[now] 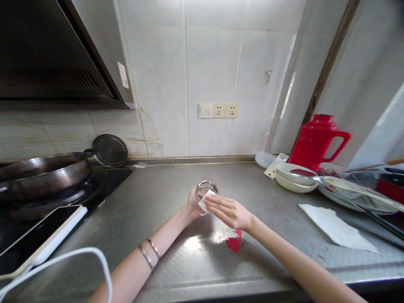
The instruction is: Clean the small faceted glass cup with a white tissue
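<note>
A small, round, shiny cup (205, 189), clear or silvery, stands above the middle of the counter. My left hand (192, 203) is wrapped around its left side, and part of that hand is hidden behind the cup and my other hand. Pinched under the fingertips of my right hand (227, 210) is a folded white tissue (205, 202), pressed against the near side of the cup's rim. A flat red piece with a jagged edge (234, 242) lies on the counter below my right wrist.
Stacked bowls (296, 179), a plate (344, 191) and a red thermos flask (315, 141) stand at the right, behind a white paper sheet (337, 227). At the left are a pan (47, 174) on the stove, a phone with power bank (44, 235) and a white cable (78, 251).
</note>
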### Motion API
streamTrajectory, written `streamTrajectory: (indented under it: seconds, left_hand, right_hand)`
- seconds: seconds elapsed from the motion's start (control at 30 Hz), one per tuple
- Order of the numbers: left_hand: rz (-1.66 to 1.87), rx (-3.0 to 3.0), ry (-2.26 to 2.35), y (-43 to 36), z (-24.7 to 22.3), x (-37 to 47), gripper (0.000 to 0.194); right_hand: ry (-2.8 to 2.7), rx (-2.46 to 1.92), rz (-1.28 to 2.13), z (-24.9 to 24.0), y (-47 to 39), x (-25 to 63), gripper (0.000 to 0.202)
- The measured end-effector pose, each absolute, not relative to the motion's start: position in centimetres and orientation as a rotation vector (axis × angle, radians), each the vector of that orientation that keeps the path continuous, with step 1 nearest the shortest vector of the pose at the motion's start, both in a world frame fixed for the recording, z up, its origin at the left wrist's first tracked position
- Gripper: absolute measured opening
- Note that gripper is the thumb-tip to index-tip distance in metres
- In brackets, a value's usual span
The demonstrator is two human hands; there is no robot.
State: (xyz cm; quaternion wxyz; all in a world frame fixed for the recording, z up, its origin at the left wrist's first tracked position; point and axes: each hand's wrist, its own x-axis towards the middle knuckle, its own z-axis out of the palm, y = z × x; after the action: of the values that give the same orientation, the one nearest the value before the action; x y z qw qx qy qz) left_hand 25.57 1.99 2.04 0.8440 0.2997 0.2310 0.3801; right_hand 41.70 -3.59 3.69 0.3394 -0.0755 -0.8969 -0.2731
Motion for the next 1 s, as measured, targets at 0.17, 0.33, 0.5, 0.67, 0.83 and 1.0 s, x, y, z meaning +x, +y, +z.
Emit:
streamTrajectory:
  seconds: [0.17, 0.33, 0.5, 0.67, 0.83, 1.0]
  left_hand:
    - [0.796, 0.628, 0.489, 1.6, 2.4, 25.1, 0.040]
    - [0.725, 0.737, 0.464, 1.3, 2.8, 25.1, 0.055]
    - [0.600, 0.925, 0.469, 0.9, 3.4, 25.3, 0.063]
    - [0.657, 0.960, 0.604, 1.4, 2.7, 25.3, 0.062]
    - [0.705, 0.982, 0.696, 2.1, 1.3, 25.5, 0.061]
    - [0.770, 0.875, 0.659, 2.4, 0.8, 25.6, 0.051]
  right_hand:
    - [-2.245, -0.302, -0.663, 3.8, -3.3, 42.5, 0.034]
    - [-2.098, -0.499, -0.479, 3.4, -2.7, 42.0, 0.045]
    - [-1.817, -0.736, -0.289, 3.1, -1.6, 40.7, 0.031]
    - [-1.839, -0.747, -0.235, 3.0, -1.2, 40.3, 0.030]
    - [-2.025, -0.579, -0.378, 3.7, -1.7, 40.1, 0.036]
    - [-2.228, -0.406, -0.557, 4.4, -2.3, 39.6, 0.030]
